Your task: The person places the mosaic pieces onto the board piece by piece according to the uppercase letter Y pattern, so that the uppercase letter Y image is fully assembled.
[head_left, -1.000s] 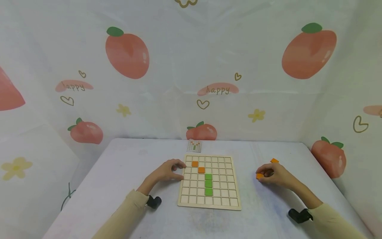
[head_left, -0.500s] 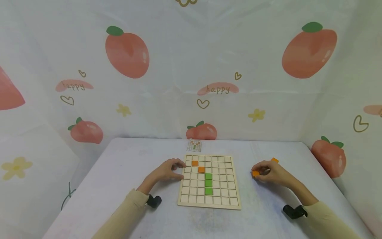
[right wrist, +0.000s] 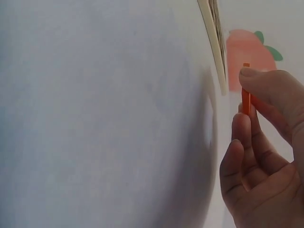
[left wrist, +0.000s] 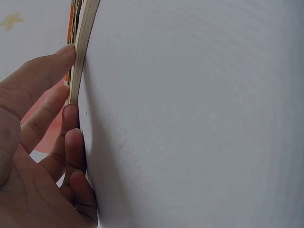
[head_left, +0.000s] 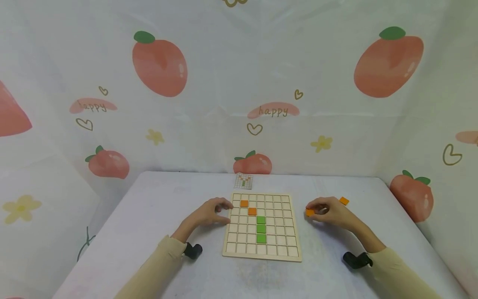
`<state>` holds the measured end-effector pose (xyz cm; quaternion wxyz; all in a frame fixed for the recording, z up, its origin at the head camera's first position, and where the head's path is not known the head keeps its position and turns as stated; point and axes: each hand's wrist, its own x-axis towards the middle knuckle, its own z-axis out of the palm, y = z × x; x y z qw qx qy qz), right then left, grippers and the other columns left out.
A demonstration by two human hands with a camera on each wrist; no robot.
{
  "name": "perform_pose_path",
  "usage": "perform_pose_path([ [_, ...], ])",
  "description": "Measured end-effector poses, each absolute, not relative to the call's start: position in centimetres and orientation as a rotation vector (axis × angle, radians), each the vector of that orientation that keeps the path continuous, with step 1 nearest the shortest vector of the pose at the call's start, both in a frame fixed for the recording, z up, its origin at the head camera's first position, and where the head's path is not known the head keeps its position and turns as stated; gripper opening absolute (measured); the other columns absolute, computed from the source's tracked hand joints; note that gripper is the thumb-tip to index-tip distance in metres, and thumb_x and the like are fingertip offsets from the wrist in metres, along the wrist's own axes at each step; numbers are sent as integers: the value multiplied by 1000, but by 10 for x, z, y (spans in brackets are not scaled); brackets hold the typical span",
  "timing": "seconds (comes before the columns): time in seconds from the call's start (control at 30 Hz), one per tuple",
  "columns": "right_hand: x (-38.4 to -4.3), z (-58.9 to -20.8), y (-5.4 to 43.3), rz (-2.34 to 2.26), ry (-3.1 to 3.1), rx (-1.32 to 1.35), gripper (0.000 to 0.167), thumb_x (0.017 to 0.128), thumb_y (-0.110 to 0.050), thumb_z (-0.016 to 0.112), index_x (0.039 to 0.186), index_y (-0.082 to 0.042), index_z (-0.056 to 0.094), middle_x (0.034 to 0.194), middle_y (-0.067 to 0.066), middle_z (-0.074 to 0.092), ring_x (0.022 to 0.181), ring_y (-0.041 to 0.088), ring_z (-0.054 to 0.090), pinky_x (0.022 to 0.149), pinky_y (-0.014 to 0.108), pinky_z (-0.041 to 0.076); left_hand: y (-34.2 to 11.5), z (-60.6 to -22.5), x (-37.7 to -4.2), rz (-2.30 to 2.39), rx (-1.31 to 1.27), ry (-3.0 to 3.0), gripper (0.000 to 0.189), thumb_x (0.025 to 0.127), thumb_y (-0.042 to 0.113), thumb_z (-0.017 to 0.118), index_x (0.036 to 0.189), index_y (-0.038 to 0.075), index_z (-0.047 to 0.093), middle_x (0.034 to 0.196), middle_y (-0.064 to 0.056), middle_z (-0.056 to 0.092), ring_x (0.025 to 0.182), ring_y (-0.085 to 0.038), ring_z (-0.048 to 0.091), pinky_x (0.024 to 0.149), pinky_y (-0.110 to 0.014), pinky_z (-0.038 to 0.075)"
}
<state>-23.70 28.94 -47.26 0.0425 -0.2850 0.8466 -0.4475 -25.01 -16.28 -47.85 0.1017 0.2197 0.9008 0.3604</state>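
Observation:
A light wooden grid board [head_left: 267, 258] lies on the table, with three green tiles [head_left: 261, 229] in one column and two orange tiles set diagonally, the nearer one [head_left: 252, 211] touching the top green tile's corner. My left hand [head_left: 209, 212] rests at the board's left edge, thumb and fingertips spread along it; the left wrist view shows them touching the rim. To the right of the board, my right hand [head_left: 330, 210] pinches an orange tile [right wrist: 246, 97] between thumb and fingers, off the table. Another orange tile [head_left: 344, 201] lies behind that hand.
Beyond the board's far edge lies a small paper card [head_left: 243, 181] printed with a grid pattern in orange and green. White table surface [head_left: 168, 195] surrounds the board. A fruit-print curtain [head_left: 209, 83] hangs behind the table and at its sides.
My right hand has moved left toward the board with the orange tile, uncovering more of the loose tile behind it. The left hand has stayed at the board's edge.

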Motion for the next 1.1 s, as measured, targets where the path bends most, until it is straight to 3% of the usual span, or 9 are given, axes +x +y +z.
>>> perform_pose_path([
  [0.6, -255, -482, 253, -1384, 2535, -872, 27, 85, -6, 82, 111, -2, 73, 101, 4, 70, 86, 22, 59, 74, 27, 52, -164, -481, -251, 1070, 651, 2653, 40, 81, 17, 88, 116, 12, 70, 108, 2, 63, 98, -21, 54, 91, -42, 47],
  [1.1, -263, -482, 213, -1446, 2460, -977, 25, 83, -8, 85, 105, -1, 75, 97, 8, 71, 78, 18, 59, 71, 26, 52, -164, -481, -251, 1086, 677, 2644, 40, 81, 17, 87, 117, 11, 69, 109, 0, 63, 100, -22, 55, 92, -42, 46],
])
